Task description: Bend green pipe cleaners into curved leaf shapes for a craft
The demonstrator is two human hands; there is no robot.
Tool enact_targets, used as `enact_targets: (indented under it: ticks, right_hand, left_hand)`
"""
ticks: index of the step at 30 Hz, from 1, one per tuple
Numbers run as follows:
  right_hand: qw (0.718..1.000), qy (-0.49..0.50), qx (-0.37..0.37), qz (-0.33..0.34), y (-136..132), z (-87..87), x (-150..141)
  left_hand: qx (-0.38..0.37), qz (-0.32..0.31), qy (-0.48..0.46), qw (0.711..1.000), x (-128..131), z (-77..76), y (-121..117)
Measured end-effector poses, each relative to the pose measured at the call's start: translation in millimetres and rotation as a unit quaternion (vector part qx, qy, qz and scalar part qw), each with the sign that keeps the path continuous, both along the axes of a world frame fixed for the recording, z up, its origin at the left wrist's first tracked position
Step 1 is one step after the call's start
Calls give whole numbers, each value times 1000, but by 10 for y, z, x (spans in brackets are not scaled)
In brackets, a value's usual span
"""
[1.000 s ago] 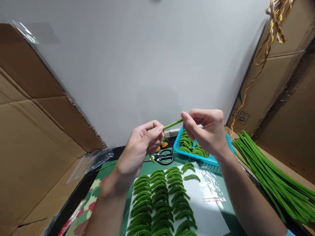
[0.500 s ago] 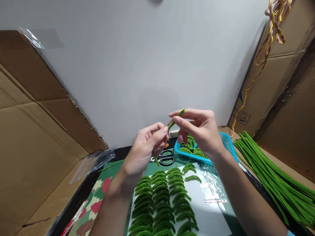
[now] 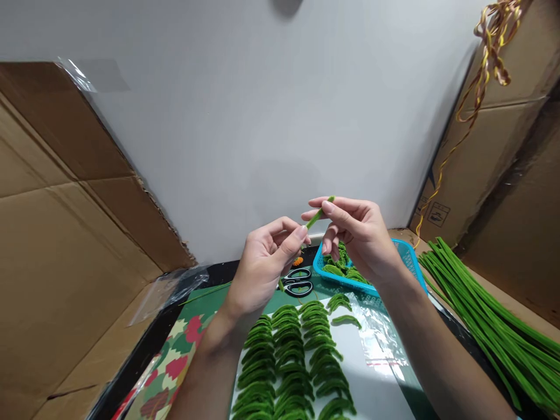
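Note:
A short green pipe cleaner piece [image 3: 315,217] is held in the air between both hands. My left hand [image 3: 266,262] pinches its lower end with thumb and forefinger. My right hand [image 3: 356,236] pinches its upper end, with the other fingers curled below. Beneath the hands, several rows of bent green pipe cleaner pieces [image 3: 291,364] lie on a white sheet [image 3: 371,391]. Behind my right hand stands a blue basket [image 3: 409,256] that holds more bent green pieces.
Black-handled scissors [image 3: 300,283] lie on the green mat near the basket. A bundle of long green pipe cleaners [image 3: 490,326] lies at the right. A clear plastic bag [image 3: 168,286] sits at the left. Cardboard boxes [image 3: 56,245] stand on both sides, with a white wall behind.
The piece went from nearly level to steeply tilted as my right hand lifted its end and came closer to my left hand. The view has shifted slightly.

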State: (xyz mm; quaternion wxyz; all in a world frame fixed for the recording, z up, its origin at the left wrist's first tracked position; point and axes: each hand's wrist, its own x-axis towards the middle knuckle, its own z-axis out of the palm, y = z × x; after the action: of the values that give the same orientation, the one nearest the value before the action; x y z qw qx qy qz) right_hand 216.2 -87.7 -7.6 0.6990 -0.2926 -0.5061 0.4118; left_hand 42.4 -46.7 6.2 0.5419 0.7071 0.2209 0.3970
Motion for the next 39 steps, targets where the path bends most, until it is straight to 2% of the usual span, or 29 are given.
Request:
enact_targets:
  ticks: [16,25,34,39]
  right_hand:
    - [998,-21,24,-45,5,-7,-30]
    - [994,-49,50,-89,-11,-3,-74]
    - [999,-10,47,-9,14,-19,-31]
    - [998,-26,50,-19,17,-21,-30]
  left_hand:
    - [44,31,22,998,-18,-6,6]
    - [57,-1,3,998,-30,-21,8]
    - [48,-68,11,996,-22,8,-85]
    - [58,-74,7,996,5,-11,-86]
